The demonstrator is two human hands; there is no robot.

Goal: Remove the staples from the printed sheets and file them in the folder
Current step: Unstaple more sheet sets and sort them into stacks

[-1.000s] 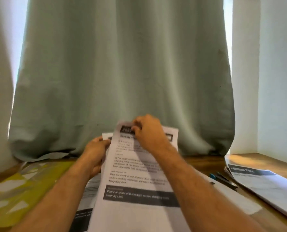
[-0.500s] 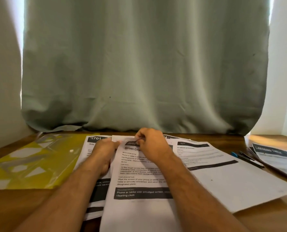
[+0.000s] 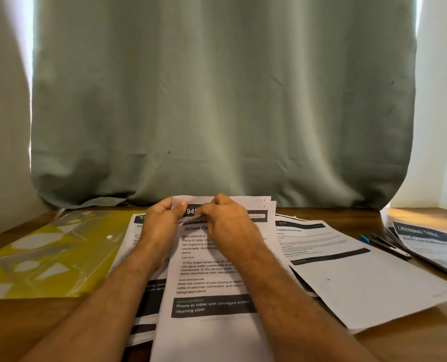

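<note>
A stapled set of printed sheets [image 3: 206, 283], headed "Screen Cle…", lies in front of me on the wooden table [image 3: 21, 325]. My left hand [image 3: 162, 220] grips its top left corner, thumb on the page. My right hand [image 3: 227, 220] pinches the top sheet close to that corner, fingers curled. The top sheet is peeled up there and shows the black header of the page beneath. No staple can be made out. A yellow translucent folder [image 3: 45, 254] lies flat to the left.
More printed sheets [image 3: 347, 273] spread to the right, another one [image 3: 139, 231] under my left forearm. A blue-tipped pen [image 3: 381, 244] and a booklet [image 3: 431, 244] lie at the far right. A grey-green curtain [image 3: 217, 100] hangs behind the table.
The view has tilted down and the stapled set went from raised to lying on the table. My left hand moved up to the top left corner, and the top sheet is now peeled back there.
</note>
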